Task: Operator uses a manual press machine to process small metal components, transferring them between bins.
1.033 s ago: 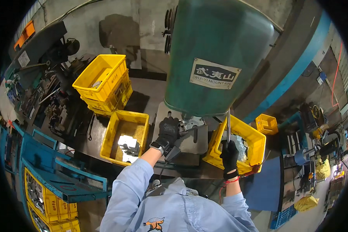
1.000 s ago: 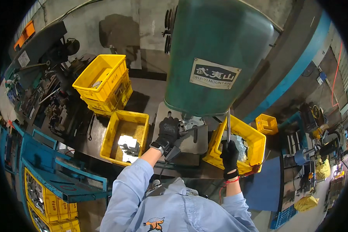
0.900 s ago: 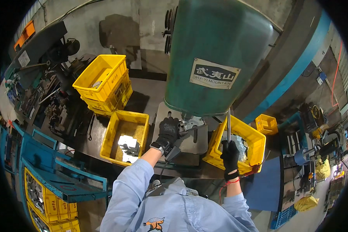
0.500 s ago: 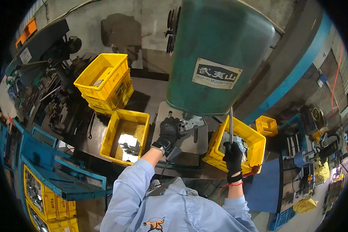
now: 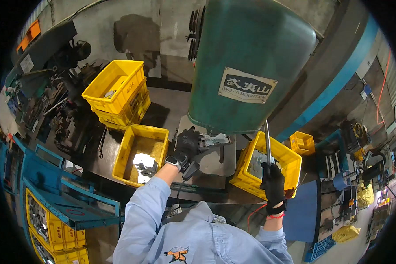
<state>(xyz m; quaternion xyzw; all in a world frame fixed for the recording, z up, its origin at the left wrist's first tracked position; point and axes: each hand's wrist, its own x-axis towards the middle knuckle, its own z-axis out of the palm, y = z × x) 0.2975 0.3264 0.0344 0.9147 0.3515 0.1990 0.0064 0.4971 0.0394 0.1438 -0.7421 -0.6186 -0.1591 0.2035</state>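
A green drill press housing (image 5: 246,66) stands before me, with a grey worktable (image 5: 213,165) under it. On that table lies a silvery metal part (image 5: 215,140), partly under the housing. My left hand (image 5: 187,144), in a black glove, rests at the part's left side with fingers curled; whatever they hold is hidden. My right hand (image 5: 273,184), also gloved in black, is wrapped round the feed lever (image 5: 267,138), a long metal rod at the press's right side. Below my left wrist sits a small dark angular object (image 5: 191,170) with a cable.
Left of the worktable, a yellow crate (image 5: 121,158) holds shiny metal blocks (image 5: 145,163). Behind it stand stacked yellow crates (image 5: 114,94). A yellow crate (image 5: 291,165) with grey metal parts is by my right hand. A blue metal frame (image 5: 70,207) stands at left.
My right hand has moved slightly right and down with the lever, which tilts more. My left hand has shifted a little left, and more of its back shows.
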